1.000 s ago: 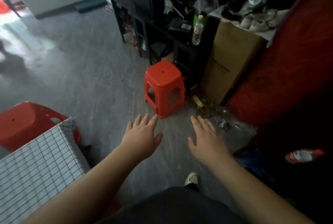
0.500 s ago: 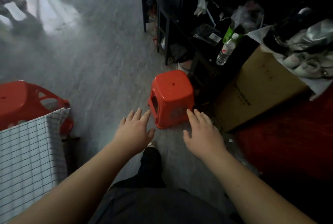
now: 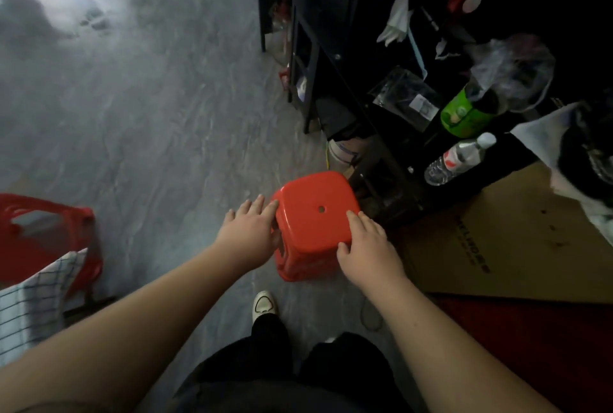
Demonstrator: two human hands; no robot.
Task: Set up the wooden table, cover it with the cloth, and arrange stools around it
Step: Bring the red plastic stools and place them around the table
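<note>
A small red plastic stool [image 3: 316,218] stood upright on a grey marbled floor [image 3: 159,133], directly between the person's two bare hands. The left hand [image 3: 249,232] pressed flat against the stool's left edge, fingers spread and extended. The right hand [image 3: 366,246] rested on the seat's near right corner, fingers splayed, not closed around anything. A second red stool [image 3: 46,233] sat at the far left, just beside a checked cloth [image 3: 31,303] hanging over a table corner. Right of the first stool stood a cardboard box [image 3: 510,246], and behind it a dark cluttered shelf unit [image 3: 335,47] holding a clear water bottle [image 3: 456,160].
</note>
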